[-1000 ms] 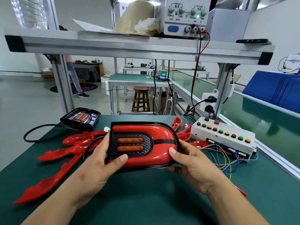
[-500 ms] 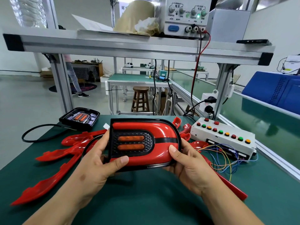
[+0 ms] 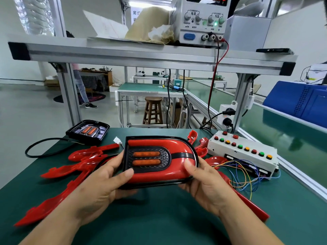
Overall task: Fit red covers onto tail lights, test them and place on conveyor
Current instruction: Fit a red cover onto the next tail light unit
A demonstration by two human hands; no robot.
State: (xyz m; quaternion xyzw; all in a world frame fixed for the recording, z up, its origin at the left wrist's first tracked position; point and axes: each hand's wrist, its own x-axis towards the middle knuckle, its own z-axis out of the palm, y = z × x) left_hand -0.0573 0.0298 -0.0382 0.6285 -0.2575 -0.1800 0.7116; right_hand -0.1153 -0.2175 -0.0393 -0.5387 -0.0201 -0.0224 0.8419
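A green bench mat (image 3: pixel 159 218) covered the worktop in a workshop, under an aluminium shelf (image 3: pixel 141 55) that carried a power supply (image 3: pixel 201 20) with a green lamp lit. The tail light (image 3: pixel 146 158) was held just above the mat at the middle of the view, face up and tipped toward the camera, with a red cover (image 3: pixel 177 147) sitting on its black base around the two amber lenses.

The left hand (image 3: pixel 99 184) gripped its square end, thumb (image 3: pixel 123 174) laid across the lower front corner and the other fingers curled out of sight beneath. The right hand (image 3: pixel 208 186) gripped the rounded end, thumb (image 3: pixel 190 167) pressed on the red surface, fingers tucked under the rim.

Left of the tail light, loose red covers (image 3: pixel 70 168) lay overlapping on the mat. Behind it to the left sat a second tail light (image 3: pixel 88 130) without a cover, with a black cable (image 3: pixel 40 149) looping beside it. A white connector (image 3: pixel 117 140) showed just off the held light's upper left corner. Right of the tail light stood a white button box (image 3: pixel 242 152) trailing coloured wires (image 3: pixel 244 175), and farther right ran the green conveyor (image 3: pixel 283 135).
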